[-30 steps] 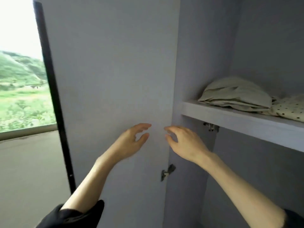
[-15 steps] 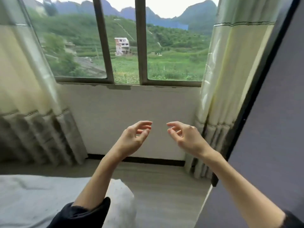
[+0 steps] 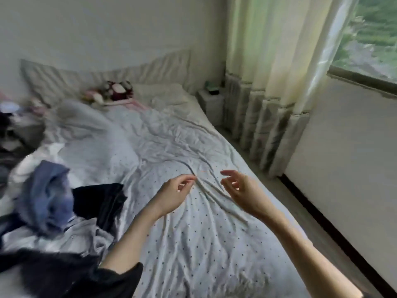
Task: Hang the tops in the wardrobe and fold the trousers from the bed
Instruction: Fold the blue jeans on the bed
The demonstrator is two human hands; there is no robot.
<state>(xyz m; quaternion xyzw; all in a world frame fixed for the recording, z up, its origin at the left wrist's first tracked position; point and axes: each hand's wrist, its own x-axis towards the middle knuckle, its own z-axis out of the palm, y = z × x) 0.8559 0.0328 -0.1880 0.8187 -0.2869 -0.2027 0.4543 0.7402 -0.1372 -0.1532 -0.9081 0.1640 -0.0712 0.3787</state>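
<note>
Head view. The left hand (image 3: 171, 195) and right hand (image 3: 242, 193) were held side by side at the centre of the frame, palms turned towards each other with a gap between them, fingers loosely curled and apart, neither hand gripping anything; both hung over the dotted white sheet (image 3: 206, 244) of the bed (image 3: 182, 134), and whether the fingertips touched the cloth cannot be told. The left forearm ran down to a dark sleeve (image 3: 120, 274) at the lower centre-left edge, and the right forearm ran out through the lower right corner. To the left of the left hand, in the middle left of the frame, lay the heap of garments: a blue garment (image 3: 47, 194) crumpled on top, a black garment (image 3: 101, 201) just beside it on its right, and a pale grey garment (image 3: 71, 233) beneath both; which pieces were tops and which trousers cannot be told. More blurred clothing (image 3: 10, 134) lay at the far left edge. Towards the upper centre, a soft toy (image 3: 116, 91) rested at the head of the bed against a striped headboard cover (image 3: 129, 74). A small white bedside cabinet (image 3: 211, 104) stood just right of the bed's head, beside the pale curtain (image 3: 275, 72) that filled the upper right, with the window (image 3: 373, 35) at the upper right corner
</note>
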